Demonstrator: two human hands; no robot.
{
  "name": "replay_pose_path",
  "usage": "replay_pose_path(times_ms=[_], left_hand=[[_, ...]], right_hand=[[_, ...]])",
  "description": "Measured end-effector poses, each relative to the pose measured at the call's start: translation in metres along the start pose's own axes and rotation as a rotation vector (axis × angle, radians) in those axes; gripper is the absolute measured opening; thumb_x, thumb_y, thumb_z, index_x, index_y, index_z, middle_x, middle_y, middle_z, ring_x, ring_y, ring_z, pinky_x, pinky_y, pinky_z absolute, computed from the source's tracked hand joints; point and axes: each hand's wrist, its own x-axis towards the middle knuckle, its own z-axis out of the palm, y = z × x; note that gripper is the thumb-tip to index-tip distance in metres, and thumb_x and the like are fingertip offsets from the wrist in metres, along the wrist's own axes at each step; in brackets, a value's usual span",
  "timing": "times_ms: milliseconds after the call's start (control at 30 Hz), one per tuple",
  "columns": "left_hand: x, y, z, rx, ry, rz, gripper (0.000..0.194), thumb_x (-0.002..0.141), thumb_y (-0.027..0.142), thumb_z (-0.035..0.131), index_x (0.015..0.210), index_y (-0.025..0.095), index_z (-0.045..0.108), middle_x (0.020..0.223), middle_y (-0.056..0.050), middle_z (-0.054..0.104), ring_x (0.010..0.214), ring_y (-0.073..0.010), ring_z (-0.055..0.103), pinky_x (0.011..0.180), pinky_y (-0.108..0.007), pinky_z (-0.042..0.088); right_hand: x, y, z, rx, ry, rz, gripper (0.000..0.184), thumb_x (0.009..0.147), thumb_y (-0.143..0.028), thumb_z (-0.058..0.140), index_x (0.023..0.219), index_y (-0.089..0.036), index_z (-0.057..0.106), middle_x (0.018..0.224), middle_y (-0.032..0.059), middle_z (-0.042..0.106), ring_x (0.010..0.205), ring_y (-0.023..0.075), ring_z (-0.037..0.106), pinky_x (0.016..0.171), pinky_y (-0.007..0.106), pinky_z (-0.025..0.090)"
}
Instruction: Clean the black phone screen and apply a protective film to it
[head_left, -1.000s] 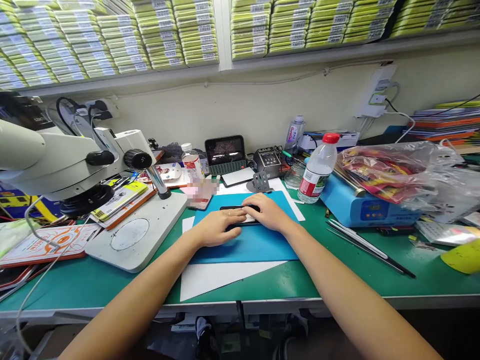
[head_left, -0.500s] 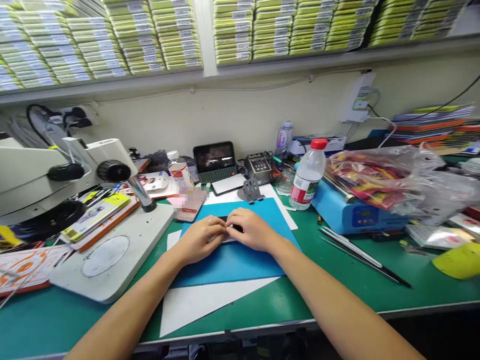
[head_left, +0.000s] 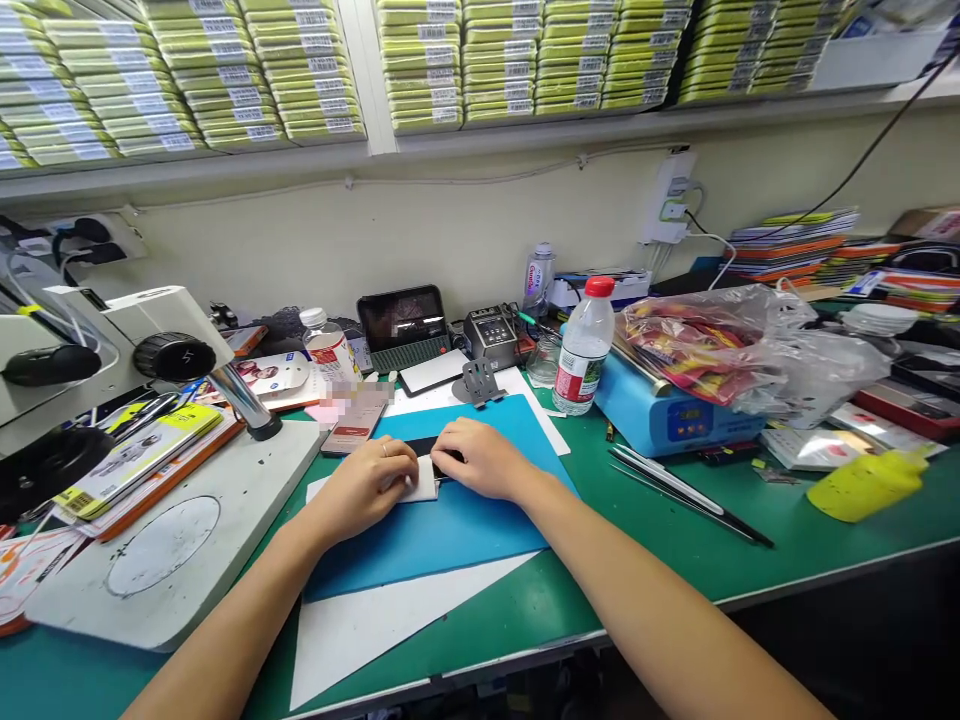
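My left hand [head_left: 375, 482], a ring on one finger, is closed with its fingertips on a small white pad [head_left: 427, 482], perhaps folded cloth or paper. My right hand [head_left: 484, 458] has its fingers curled over the right end of a flat black slab [head_left: 421, 446] that looks like a phone; the hands hide most of it. Both hands rest above a blue mat [head_left: 465, 530], with white paper [head_left: 360, 640] under it. Behind the mat stands a small grey phone stand [head_left: 478, 384]. A reddish flat phone-like item [head_left: 357, 424] lies beyond my left hand.
A microscope [head_left: 172, 350] stands left. To the right are a red-capped bottle [head_left: 583, 350], a blue machine [head_left: 660, 405] under a plastic bag, tweezers [head_left: 690, 495] and a yellow bottle [head_left: 862, 487]. The green table's [head_left: 480, 640] front edge is near me.
The view has turned slightly to the right. My hands have moved apart a little, and more of the white pad shows between them.
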Motion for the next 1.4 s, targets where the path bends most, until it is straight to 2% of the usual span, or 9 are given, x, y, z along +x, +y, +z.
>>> replay_pose_path(times_ms=[167, 300, 367, 600, 800, 1033, 1167, 1300, 1400], left_hand=[[-0.001, -0.004, 0.002, -0.003, 0.036, -0.049, 0.023, 0.098, 0.021, 0.044, 0.101, 0.024, 0.067, 0.111, -0.005, 0.069, 0.099, -0.0229, 0.062, 0.089, -0.037, 0.049], [-0.002, -0.009, 0.001, -0.036, 0.024, -0.111, 0.024, 0.096, 0.016, 0.043, 0.089, 0.023, 0.065, 0.103, -0.004, 0.068, 0.095, -0.0217, 0.062, 0.086, -0.035, 0.050], [-0.002, -0.007, 0.001, -0.063, 0.019, -0.098, 0.023, 0.096, 0.016, 0.045, 0.089, 0.023, 0.066, 0.103, -0.004, 0.068, 0.096, -0.0210, 0.062, 0.086, -0.035, 0.051], [0.002, -0.003, 0.007, -0.019, 0.053, -0.025, 0.027, 0.101, 0.029, 0.047, 0.112, 0.024, 0.071, 0.121, -0.008, 0.069, 0.107, -0.0244, 0.064, 0.097, -0.041, 0.052], [0.000, -0.007, 0.005, -0.022, 0.061, -0.082, 0.026, 0.101, 0.028, 0.047, 0.104, 0.024, 0.072, 0.112, -0.007, 0.070, 0.102, -0.0235, 0.065, 0.090, -0.039, 0.055], [0.007, 0.008, 0.010, -0.106, -0.013, 0.058, 0.033, 0.104, 0.025, 0.043, 0.127, 0.027, 0.065, 0.138, -0.004, 0.063, 0.133, -0.0228, 0.053, 0.114, -0.042, 0.043], [0.008, 0.010, 0.010, -0.101, 0.001, 0.033, 0.032, 0.103, 0.027, 0.045, 0.129, 0.028, 0.064, 0.146, -0.005, 0.055, 0.133, -0.0239, 0.053, 0.116, -0.044, 0.040], [0.006, 0.004, 0.009, -0.128, 0.141, -0.023, 0.027, 0.101, 0.026, 0.048, 0.118, 0.022, 0.069, 0.132, -0.009, 0.062, 0.115, -0.0226, 0.062, 0.100, -0.036, 0.051], [0.006, 0.001, 0.008, -0.091, 0.159, -0.028, 0.022, 0.100, 0.023, 0.051, 0.105, 0.021, 0.072, 0.112, -0.007, 0.069, 0.104, -0.0228, 0.062, 0.094, -0.037, 0.051]], right_hand=[[0.000, 0.000, -0.001, -0.002, 0.000, 0.011, 0.020, 0.096, -0.018, 0.056, 0.081, -0.020, 0.069, 0.086, 0.0043, 0.070, 0.085, 0.0183, 0.060, 0.081, 0.033, 0.047], [-0.001, 0.001, -0.003, 0.010, 0.005, 0.016, 0.019, 0.097, -0.019, 0.055, 0.084, -0.019, 0.069, 0.089, 0.0046, 0.071, 0.088, 0.0184, 0.061, 0.084, 0.033, 0.047], [-0.001, 0.002, -0.003, 0.015, 0.003, 0.014, 0.019, 0.097, -0.019, 0.055, 0.085, -0.019, 0.069, 0.091, 0.0050, 0.072, 0.089, 0.0188, 0.061, 0.084, 0.034, 0.048], [0.001, 0.005, -0.005, 0.023, 0.021, 0.027, 0.021, 0.099, -0.022, 0.053, 0.088, -0.020, 0.070, 0.094, 0.0059, 0.073, 0.094, 0.0205, 0.062, 0.086, 0.037, 0.049], [0.002, 0.006, -0.005, 0.019, 0.043, 0.051, 0.022, 0.099, -0.022, 0.051, 0.086, -0.021, 0.069, 0.093, 0.0057, 0.073, 0.092, 0.0215, 0.061, 0.085, 0.038, 0.049], [0.003, 0.007, -0.004, 0.042, 0.035, 0.054, 0.022, 0.099, -0.023, 0.050, 0.088, -0.021, 0.069, 0.094, 0.0071, 0.074, 0.095, 0.0234, 0.063, 0.087, 0.039, 0.049], [0.003, 0.006, -0.005, 0.063, 0.056, 0.079, 0.022, 0.098, -0.020, 0.048, 0.096, -0.021, 0.070, 0.100, 0.0077, 0.074, 0.093, 0.0222, 0.066, 0.083, 0.037, 0.052], [0.003, 0.004, -0.004, 0.071, 0.067, 0.091, 0.024, 0.098, -0.019, 0.046, 0.105, -0.020, 0.069, 0.106, 0.0090, 0.073, 0.096, 0.0220, 0.067, 0.083, 0.036, 0.052], [0.003, 0.002, -0.004, 0.073, 0.028, 0.065, 0.022, 0.096, -0.018, 0.049, 0.102, -0.021, 0.071, 0.105, 0.0079, 0.075, 0.096, 0.0220, 0.068, 0.084, 0.035, 0.052]])
